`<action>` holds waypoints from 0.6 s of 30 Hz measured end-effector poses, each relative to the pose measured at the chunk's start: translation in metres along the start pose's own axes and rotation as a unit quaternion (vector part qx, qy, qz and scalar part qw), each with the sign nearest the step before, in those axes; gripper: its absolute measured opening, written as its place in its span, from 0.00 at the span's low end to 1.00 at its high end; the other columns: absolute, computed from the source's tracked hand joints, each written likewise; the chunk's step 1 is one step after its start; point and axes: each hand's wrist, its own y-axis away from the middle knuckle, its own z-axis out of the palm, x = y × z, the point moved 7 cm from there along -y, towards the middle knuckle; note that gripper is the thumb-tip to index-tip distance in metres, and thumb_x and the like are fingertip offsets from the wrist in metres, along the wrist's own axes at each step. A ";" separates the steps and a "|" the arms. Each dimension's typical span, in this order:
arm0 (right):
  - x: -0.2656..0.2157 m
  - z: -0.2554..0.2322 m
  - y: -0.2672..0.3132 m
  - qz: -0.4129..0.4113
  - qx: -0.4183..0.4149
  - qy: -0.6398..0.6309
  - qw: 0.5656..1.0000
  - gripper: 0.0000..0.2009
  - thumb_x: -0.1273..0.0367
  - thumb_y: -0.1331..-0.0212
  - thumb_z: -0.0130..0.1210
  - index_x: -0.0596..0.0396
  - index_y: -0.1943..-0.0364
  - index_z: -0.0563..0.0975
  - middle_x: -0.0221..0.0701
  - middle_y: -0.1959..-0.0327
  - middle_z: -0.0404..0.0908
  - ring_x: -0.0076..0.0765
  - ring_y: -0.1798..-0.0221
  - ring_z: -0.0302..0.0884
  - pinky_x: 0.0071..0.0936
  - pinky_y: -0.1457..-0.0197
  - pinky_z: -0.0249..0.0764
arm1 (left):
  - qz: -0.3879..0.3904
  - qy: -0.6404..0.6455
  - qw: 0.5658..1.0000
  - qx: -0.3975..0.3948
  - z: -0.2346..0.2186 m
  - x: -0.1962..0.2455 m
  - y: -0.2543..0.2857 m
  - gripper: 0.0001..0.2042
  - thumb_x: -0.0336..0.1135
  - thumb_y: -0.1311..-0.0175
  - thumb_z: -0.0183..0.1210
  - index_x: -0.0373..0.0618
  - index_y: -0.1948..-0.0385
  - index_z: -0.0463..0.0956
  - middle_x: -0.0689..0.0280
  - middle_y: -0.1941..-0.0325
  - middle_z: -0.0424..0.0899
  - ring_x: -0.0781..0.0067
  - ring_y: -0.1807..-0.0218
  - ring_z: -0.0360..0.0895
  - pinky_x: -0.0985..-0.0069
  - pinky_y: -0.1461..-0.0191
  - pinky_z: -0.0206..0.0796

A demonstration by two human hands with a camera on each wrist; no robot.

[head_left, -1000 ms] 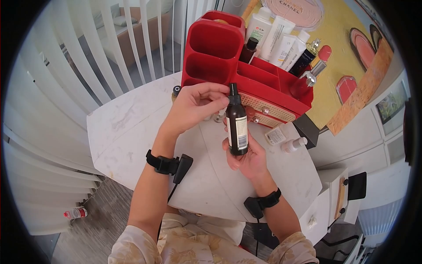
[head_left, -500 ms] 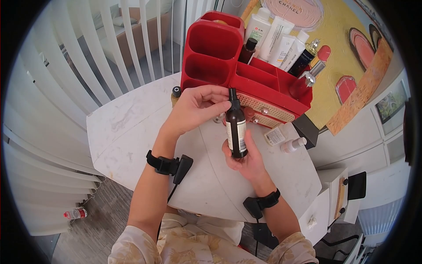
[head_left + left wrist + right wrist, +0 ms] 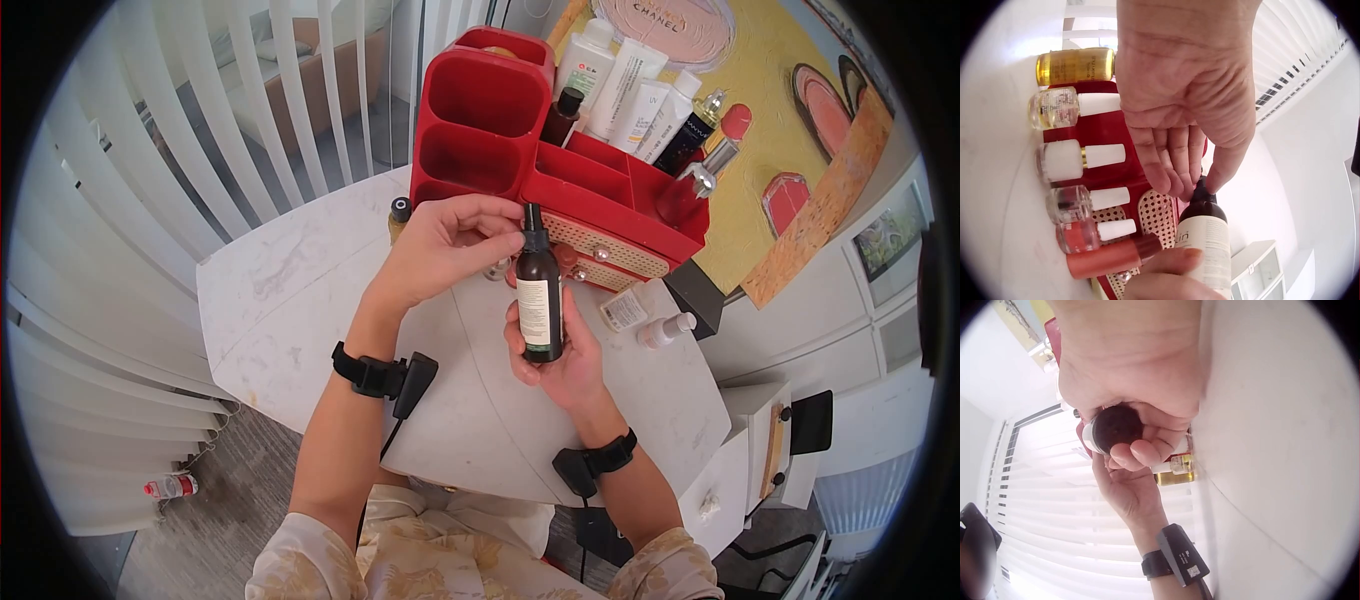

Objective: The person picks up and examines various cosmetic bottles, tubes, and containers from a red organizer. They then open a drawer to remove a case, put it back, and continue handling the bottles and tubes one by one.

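A dark brown spray bottle (image 3: 540, 305) with a cream label and a black top stands nearly upright above the table. My right hand (image 3: 577, 365) wraps round its lower body; the bottle's dark round base (image 3: 1117, 428) shows among those fingers in the right wrist view. At the neck, the thumb and forefinger of my left hand (image 3: 440, 245) pinch the black top (image 3: 1201, 194). The other left fingers curve behind it, partly hidden. Printed text on the label faces up toward the head camera.
A red organizer (image 3: 615, 215) with bottles and tubes stands at the table's back. In front of it are several nail polish bottles (image 3: 1060, 160), a coral tube (image 3: 1107, 257) and a yellow bottle (image 3: 1075, 66). A square bottle (image 3: 625, 312) and a small pump bottle (image 3: 665, 330) lie right.
The bottle has turned about its long axis: the barcode side has gone out of sight and a text panel shows. It sits slightly lower, while the left hand keeps its pinch at the top.
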 end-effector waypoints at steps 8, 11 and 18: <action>-0.001 -0.002 0.000 -0.001 -0.015 -0.018 1.000 0.34 0.44 0.22 0.24 0.59 0.50 0.76 0.33 0.76 0.77 0.27 0.82 0.68 0.22 0.78 0.63 | -0.006 0.012 1.000 -0.013 0.003 0.000 0.001 0.17 0.26 0.37 0.67 0.38 0.46 0.81 0.69 0.61 0.88 0.82 0.58 0.83 0.82 0.53 0.75; -0.002 0.000 0.001 -0.002 -0.008 -0.022 1.000 0.34 0.44 0.21 0.24 0.59 0.50 0.76 0.33 0.76 0.77 0.27 0.82 0.68 0.22 0.78 0.62 | -0.010 0.009 1.000 -0.008 0.003 0.001 0.001 0.17 0.26 0.37 0.68 0.39 0.46 0.81 0.70 0.61 0.88 0.82 0.59 0.83 0.82 0.54 0.74; -0.002 0.000 0.001 -0.007 0.010 -0.019 1.000 0.34 0.44 0.21 0.25 0.60 0.51 0.76 0.34 0.76 0.77 0.28 0.83 0.67 0.23 0.78 0.63 | 0.009 -0.006 1.000 -0.010 0.004 0.002 0.000 0.17 0.25 0.37 0.67 0.32 0.47 0.80 0.63 0.61 0.89 0.78 0.63 0.85 0.81 0.56 0.78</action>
